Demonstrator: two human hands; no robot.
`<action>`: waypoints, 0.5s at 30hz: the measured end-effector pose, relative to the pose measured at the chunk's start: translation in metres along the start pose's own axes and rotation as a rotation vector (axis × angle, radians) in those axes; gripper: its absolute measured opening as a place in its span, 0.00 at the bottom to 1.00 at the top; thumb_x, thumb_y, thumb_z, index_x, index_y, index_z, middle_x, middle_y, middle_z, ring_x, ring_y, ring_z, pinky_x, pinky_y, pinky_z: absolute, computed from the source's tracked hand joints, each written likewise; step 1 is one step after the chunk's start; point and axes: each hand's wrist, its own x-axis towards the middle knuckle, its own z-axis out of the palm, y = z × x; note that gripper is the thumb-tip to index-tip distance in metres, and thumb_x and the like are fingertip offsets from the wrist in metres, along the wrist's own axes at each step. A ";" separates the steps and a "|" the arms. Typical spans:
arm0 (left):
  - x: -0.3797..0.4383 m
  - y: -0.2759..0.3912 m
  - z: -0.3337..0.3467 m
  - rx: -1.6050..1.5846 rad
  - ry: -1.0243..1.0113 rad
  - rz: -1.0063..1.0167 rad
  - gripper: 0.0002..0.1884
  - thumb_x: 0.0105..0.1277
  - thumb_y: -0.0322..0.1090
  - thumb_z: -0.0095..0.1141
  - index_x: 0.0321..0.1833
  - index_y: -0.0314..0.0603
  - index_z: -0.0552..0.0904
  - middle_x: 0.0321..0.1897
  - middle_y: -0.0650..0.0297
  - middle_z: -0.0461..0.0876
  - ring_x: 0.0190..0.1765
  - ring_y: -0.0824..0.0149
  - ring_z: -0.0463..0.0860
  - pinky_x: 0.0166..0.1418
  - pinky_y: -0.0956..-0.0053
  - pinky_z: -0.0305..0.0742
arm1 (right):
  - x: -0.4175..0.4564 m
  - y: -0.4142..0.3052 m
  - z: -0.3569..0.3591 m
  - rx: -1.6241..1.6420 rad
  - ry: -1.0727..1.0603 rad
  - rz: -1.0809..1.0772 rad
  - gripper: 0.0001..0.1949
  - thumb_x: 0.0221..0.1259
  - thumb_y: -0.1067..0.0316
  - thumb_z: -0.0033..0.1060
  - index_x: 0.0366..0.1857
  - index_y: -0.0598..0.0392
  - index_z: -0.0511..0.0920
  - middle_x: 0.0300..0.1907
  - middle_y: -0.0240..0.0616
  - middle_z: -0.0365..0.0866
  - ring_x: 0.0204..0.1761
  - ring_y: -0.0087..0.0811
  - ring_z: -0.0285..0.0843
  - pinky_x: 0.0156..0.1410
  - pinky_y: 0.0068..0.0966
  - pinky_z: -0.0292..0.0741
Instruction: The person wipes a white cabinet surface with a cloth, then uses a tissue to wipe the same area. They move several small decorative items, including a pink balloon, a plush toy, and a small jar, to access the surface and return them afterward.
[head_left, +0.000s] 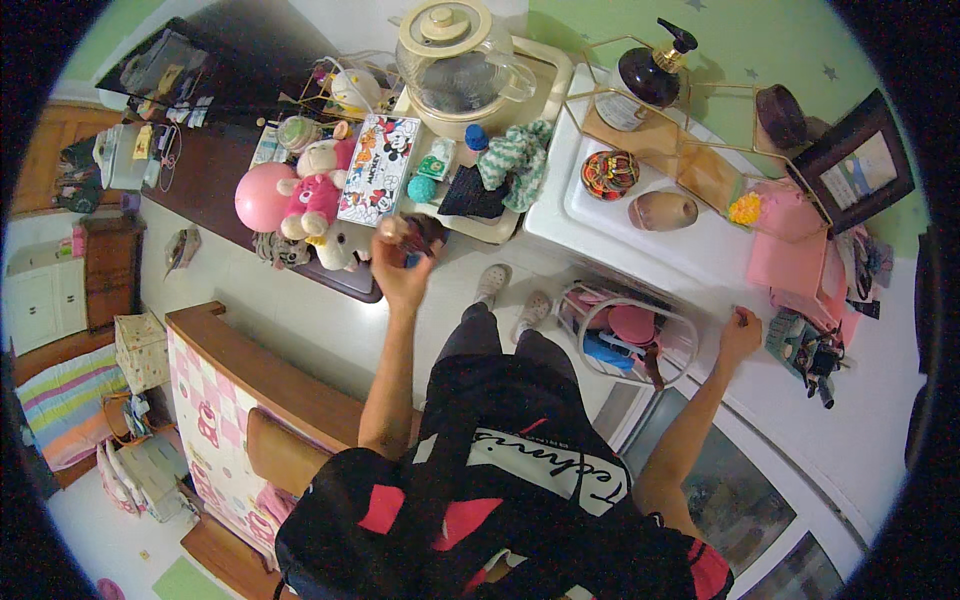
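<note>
My left hand (401, 274) is raised at the front edge of the dark cabinet, its fingers closed around a small dark reddish-brown object (429, 234). Blur hides what that object is. Just beyond it lies a white box with cartoon mouse prints (379, 171). A white plush toy (341, 249) and a pink plush bear (309, 202) sit to its left. On the cream tray (499, 234) are a black cloth (474, 193) and a teal ball (421, 189). My right hand (741, 334) is over the white countertop with fingers curled; whether it pinches anything is unclear.
A glass kettle (457, 75) stands on the tray. The white surface holds a black pump bottle (649, 79), a patterned round tin (610, 175), a brown vase (663, 211) and a picture frame (859, 169). A basket (626, 334) stands below; a wooden-framed bed (262, 360) is at left.
</note>
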 end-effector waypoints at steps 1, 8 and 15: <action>0.016 -0.004 -0.005 -0.007 -0.006 0.045 0.30 0.44 0.23 0.69 0.50 0.38 0.68 0.43 0.63 0.74 0.43 0.70 0.77 0.49 0.75 0.74 | -0.002 -0.002 0.000 0.052 0.025 0.001 0.07 0.48 0.75 0.57 0.32 0.56 0.82 0.31 0.41 0.80 0.32 0.37 0.78 0.40 0.29 0.74; 0.120 -0.051 -0.018 0.273 0.040 0.090 0.30 0.44 0.21 0.64 0.53 0.35 0.66 0.44 0.57 0.76 0.45 0.66 0.78 0.53 0.73 0.72 | -0.013 -0.042 0.013 0.461 -0.022 0.039 0.08 0.49 0.75 0.58 0.34 0.55 0.82 0.32 0.38 0.80 0.33 0.29 0.77 0.40 0.23 0.73; 0.131 -0.081 -0.016 0.199 -0.050 0.027 0.31 0.44 0.23 0.65 0.53 0.34 0.66 0.45 0.57 0.75 0.46 0.65 0.78 0.51 0.73 0.73 | -0.023 -0.045 0.014 0.501 0.077 0.055 0.07 0.50 0.74 0.59 0.34 0.56 0.83 0.30 0.37 0.80 0.30 0.28 0.76 0.37 0.23 0.73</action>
